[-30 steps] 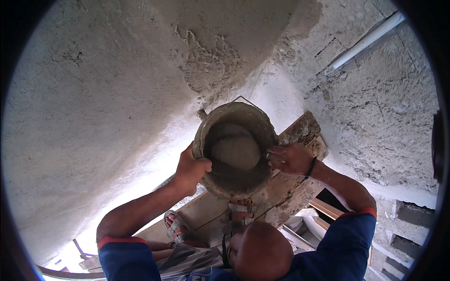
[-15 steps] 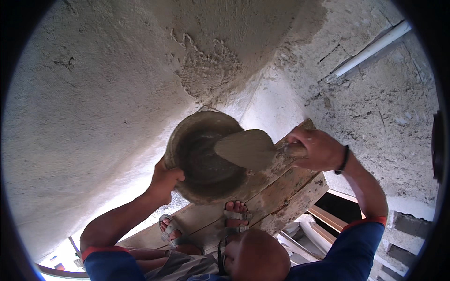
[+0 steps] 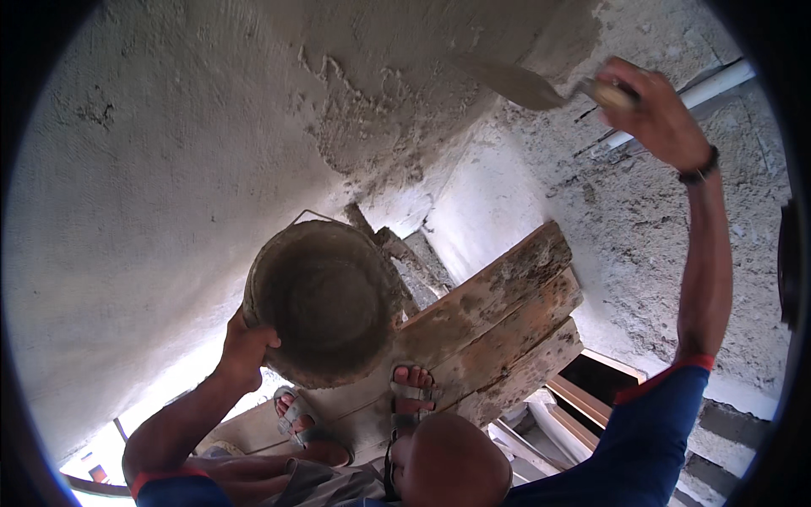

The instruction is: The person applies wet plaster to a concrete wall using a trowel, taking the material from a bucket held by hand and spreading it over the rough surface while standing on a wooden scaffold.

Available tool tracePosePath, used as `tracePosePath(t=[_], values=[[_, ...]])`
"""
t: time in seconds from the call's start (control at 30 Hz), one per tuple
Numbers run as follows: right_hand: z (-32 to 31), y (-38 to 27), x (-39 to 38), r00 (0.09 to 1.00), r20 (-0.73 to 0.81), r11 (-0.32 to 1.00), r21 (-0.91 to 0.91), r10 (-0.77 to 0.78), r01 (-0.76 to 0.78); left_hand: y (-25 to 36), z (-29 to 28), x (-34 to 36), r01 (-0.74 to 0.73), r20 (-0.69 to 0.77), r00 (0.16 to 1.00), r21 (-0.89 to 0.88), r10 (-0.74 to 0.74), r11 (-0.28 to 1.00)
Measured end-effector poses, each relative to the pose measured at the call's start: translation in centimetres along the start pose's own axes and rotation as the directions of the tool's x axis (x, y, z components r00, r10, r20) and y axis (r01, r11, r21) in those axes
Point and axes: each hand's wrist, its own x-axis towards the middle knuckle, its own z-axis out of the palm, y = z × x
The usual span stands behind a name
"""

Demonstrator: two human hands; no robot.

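Note:
My left hand (image 3: 247, 346) grips the lower left rim of a mortar-stained bucket (image 3: 326, 296), tilted toward the camera and smeared grey inside, with its wire handle at the top. My right hand (image 3: 652, 114) is raised at the upper right, fingers wrapped round the handle of a trowel (image 3: 515, 84). The grey blade, slightly blurred, lies in front of the plastered surface (image 3: 380, 127), which has a rough wet patch; I cannot tell if they touch.
Worn wooden planks (image 3: 473, 346) run diagonally under my sandalled feet (image 3: 410, 393). A white pipe (image 3: 710, 97) crosses the rough wall (image 3: 642, 270) at right. Timber lengths (image 3: 579, 406) lie below beside a dark gap. A post (image 3: 359, 221) and a bright opening show behind the bucket.
The trowel has come out of the bucket and up to the upper right in my right hand. The bucket has moved left and down in my left hand.

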Motion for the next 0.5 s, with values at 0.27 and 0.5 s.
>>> tracePosePath(t=[0.27, 0.5], values=[[11.0, -4.3, -8.8, 0.948, 0.170, 0.963, 0.023, -0.268, 0.268, 2.5, 4.2, -0.6, -0.076, 0.107, 0.991, -0.039, 0.080, 0.996], [16.8, -9.9, -8.9, 0.977, 0.154, 0.801, -0.560, -0.150, 0.211, 4.1, 9.9, -0.1, -0.163, 0.196, 0.968, 0.007, 0.158, 0.987]])
